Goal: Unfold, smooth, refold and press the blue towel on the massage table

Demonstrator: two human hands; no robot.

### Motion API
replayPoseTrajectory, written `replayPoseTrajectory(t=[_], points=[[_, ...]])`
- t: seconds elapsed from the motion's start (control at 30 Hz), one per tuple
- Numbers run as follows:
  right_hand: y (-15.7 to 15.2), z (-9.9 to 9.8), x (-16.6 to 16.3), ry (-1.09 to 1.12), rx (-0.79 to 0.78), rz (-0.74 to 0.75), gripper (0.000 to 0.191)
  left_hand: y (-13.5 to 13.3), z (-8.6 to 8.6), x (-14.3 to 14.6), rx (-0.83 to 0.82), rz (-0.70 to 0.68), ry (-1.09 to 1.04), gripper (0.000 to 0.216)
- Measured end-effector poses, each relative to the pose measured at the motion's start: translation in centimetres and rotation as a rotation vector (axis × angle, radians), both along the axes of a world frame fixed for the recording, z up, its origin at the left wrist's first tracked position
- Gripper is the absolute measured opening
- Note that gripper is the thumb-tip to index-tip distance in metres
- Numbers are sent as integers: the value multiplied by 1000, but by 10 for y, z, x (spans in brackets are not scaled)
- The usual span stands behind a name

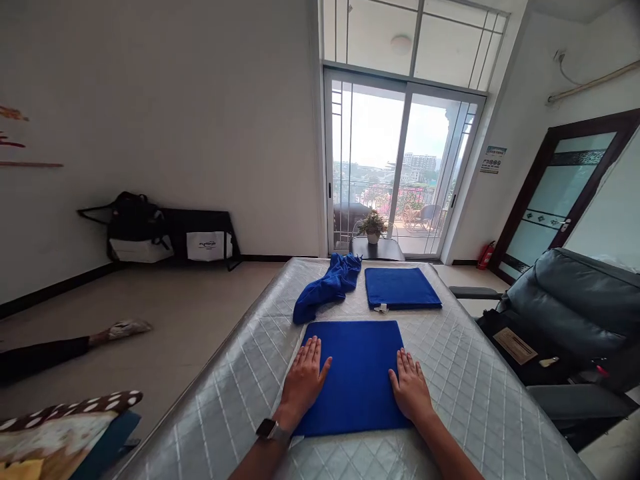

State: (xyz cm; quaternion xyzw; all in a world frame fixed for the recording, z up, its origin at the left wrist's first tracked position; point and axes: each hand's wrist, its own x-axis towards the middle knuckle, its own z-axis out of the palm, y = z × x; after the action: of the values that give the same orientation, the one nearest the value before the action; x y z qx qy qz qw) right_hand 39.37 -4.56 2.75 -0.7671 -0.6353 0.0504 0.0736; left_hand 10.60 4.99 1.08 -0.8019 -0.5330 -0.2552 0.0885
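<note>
A flat blue cloth (357, 383), folded into a rectangle, lies in front of me on the silver quilted table cover (220, 393). My left hand (306, 375) rests flat on its left edge, fingers stretched forward and thumb out. On its right edge lies my right hand (411, 385), also flat with the thumb apart. Beyond it, to the right, is a folded blue stack of cloth (403, 288) with a white tag at its near edge. To its left a crumpled blue cloth (330, 287) lies in a loose heap.
A black armchair (580, 313) with a bag on it stands close to the table's right side. Past the far end is a chair bearing a potted plant (373, 227). Another person's leg (75, 343) shows at the left, above a patterned fabric (75, 427).
</note>
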Motion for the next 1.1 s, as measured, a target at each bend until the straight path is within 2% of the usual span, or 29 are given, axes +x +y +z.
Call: replayPoseTrajectory(t=[0.13, 0.23, 0.33, 0.4, 0.47, 0.53, 0.7, 0.83, 0.93, 1.1], points=[[0, 1, 1, -9, -9, 6, 67, -33, 14, 71, -92, -271, 58, 66], [-2, 3, 1, -23, -24, 29, 65, -52, 19, 128, -174, -422, 94, 65], [-4, 6, 1, -25, -43, 62, 62, -57, 18, 161, -228, -464, 88, 63], [-4, 7, 1, -16, -48, 53, 62, -55, 13, 164, -242, -451, 87, 63], [-3, 7, 1, -5, -44, 31, 63, -49, 6, 154, -228, -425, 95, 63], [-2, 6, 1, 6, -32, 20, 66, -42, -1, 131, -205, -388, 108, 64], [0, 3, 1, 19, -16, 5, 67, -29, -17, 39, -256, -168, 118, 69], [1, 1, 2, 11, -25, 3, 67, -30, -29, -29, -272, -16, 113, 74], [0, 4, 1, -4, -25, 0, 67, -35, -32, -49, -263, 24, 108, 78], [-9, 16, -3, -3, -20, 13, 65, -41, -29, -44, -222, 81, 75, 81]])
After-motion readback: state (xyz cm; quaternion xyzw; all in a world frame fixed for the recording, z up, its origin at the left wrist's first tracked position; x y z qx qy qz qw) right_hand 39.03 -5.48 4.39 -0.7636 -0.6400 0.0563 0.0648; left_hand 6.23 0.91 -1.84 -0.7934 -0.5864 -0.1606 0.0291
